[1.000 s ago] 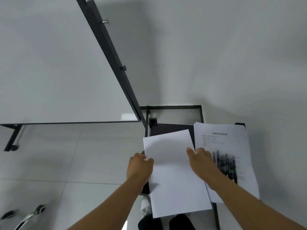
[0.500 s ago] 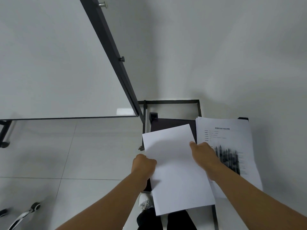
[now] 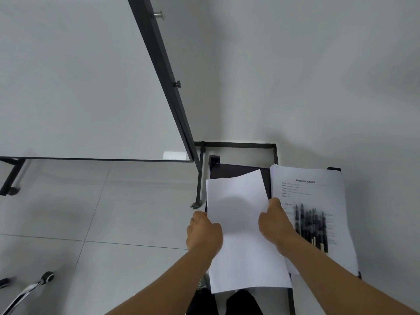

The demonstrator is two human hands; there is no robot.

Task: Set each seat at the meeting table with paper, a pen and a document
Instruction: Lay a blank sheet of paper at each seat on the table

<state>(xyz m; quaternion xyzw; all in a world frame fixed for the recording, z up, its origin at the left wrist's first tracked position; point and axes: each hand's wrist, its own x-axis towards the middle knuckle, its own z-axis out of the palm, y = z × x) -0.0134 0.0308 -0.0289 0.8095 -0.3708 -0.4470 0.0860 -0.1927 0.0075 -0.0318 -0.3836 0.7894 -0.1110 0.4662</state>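
Observation:
A blank white sheet of paper (image 3: pixel 241 226) is held over a small dark table (image 3: pixel 238 170) in the room's corner. My left hand (image 3: pixel 203 231) grips its left edge and my right hand (image 3: pixel 276 221) pinches its right edge. To the right on the same table lies a stack of printed documents (image 3: pixel 318 194) with a title and text lines. Several dark pens (image 3: pixel 314 226) lie in a row on that stack, just right of my right wrist. The sheet's far corner curls up slightly.
A whiteboard (image 3: pixel 79 76) on a black frame (image 3: pixel 168 83) stands at the left, its foot (image 3: pixel 10 189) on the tiled floor. White walls meet behind the table. A chair's castor and leg (image 3: pixel 46 277) show at the lower left. My dark shoes (image 3: pixel 227 302) are below the sheet.
Both hands kept hold of the sheet and shifted it slightly left and toward me. The camera view dipped and rose a little; the documents and pens stayed put.

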